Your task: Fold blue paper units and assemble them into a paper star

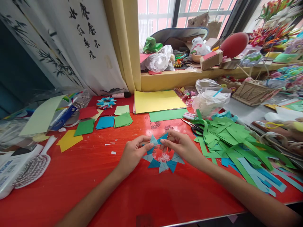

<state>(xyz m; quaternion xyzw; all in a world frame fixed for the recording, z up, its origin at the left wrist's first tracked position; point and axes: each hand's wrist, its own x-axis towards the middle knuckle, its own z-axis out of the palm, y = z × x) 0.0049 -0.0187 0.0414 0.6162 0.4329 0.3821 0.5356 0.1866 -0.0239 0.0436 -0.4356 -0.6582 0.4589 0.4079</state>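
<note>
Between my hands is a folded paper ring with pointed tips, made of dark blue and pale blue pieces around an open middle. My left hand pinches the ring's upper left, thumb on a pale blue piece. On the upper right, my right hand pinches a darker blue piece between thumb and fingers. The ring's lower points hang just above or rest on the red table; I cannot tell which. Some of the fingers behind the paper are hidden.
Square paper stacks, one of them blue, lie left, near a finished blue paper ring. Yellow sheets lie at the back. Black-handled scissors touch a heap of green paper strips on the right. A hairbrush is far left.
</note>
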